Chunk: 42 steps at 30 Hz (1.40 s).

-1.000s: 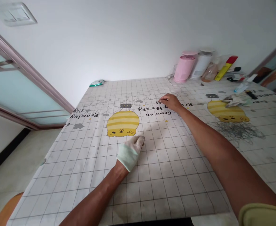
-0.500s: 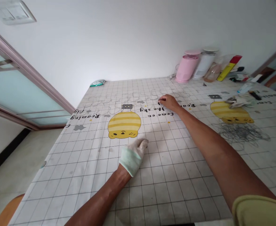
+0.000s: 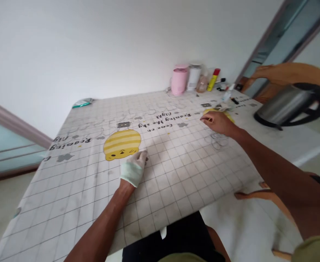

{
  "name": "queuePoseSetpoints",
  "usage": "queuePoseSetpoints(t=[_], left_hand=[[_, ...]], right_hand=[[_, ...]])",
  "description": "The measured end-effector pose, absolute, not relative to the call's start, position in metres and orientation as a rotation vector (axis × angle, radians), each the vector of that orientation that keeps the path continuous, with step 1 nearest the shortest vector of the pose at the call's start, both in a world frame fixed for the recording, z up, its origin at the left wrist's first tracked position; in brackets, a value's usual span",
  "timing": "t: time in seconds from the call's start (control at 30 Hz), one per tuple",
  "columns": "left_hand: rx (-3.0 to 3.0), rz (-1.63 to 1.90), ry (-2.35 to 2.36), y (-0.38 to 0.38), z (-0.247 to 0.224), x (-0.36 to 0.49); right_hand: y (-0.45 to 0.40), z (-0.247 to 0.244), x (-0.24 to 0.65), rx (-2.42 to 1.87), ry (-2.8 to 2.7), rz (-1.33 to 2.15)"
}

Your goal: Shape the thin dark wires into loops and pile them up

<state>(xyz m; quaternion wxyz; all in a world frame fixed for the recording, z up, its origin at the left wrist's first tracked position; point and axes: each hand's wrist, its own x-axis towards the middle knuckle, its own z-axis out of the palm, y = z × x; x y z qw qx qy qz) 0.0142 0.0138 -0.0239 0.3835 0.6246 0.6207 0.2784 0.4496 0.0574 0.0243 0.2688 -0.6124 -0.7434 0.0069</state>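
My left hand [image 3: 134, 167], in a white glove with a pale green cuff, rests low over the tablecloth [image 3: 176, 163] beside a printed yellow striped bear. Its thumb and fingers are pinched together; what they hold, if anything, I cannot make out. Farther right, my bare right hand [image 3: 218, 123] is closed, with fingers curled and fingertips meeting. Nothing clear shows between them. Just below it lies a loose tangle of thin dark strand [image 3: 217, 140], wire or thread. More faint wavy strands [image 3: 165, 108] run across the back of the cloth.
Against the wall stand a pink cylindrical device [image 3: 180, 82], a white one [image 3: 194, 78], a pinkish bottle [image 3: 202, 84] and a yellow-and-red container [image 3: 213, 80]. A steel kettle [image 3: 285, 105] and a wooden chair [image 3: 291, 76] are at right. A green-and-white packet [image 3: 82, 103] lies at the back left corner.
The view has swung right, bringing the kettle and chair into sight. My right hand has moved right across the cloth to the tangle, its fingers more curled. My left hand stays pinched near the bear.
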Motion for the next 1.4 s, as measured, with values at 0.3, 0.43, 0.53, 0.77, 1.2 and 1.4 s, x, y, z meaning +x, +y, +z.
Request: queuePoseSetpoints(t=[0.3,0.43,0.53,0.77,1.2,1.4], left_hand=[[1.562,0.73,1.576,0.016,-0.023,0.013],[1.593,0.743,1.621,0.021,-0.026,0.009],[1.618,0.745,1.633,0.022,-0.028,0.009],[1.652,0.717,1.615,0.022,-0.028,0.01],[1.765,0.604,1.653,0.016,-0.016,0.015],[1.837,0.568,1.675,0.014,-0.012,0.015]], right_hand=[[-0.051,0.025,0.561,-2.155,-1.811,-0.07],[-0.071,0.007,0.537,-2.185,-1.849,-0.009],[-0.072,-0.009,0.513,-2.334,-1.71,0.122],[-0.052,-0.025,0.501,-2.268,-1.199,0.511],[-0.093,-0.018,0.478,-2.377,-1.555,-0.443],[-0.118,-0.038,0.398,-1.958,-2.075,-0.134]])
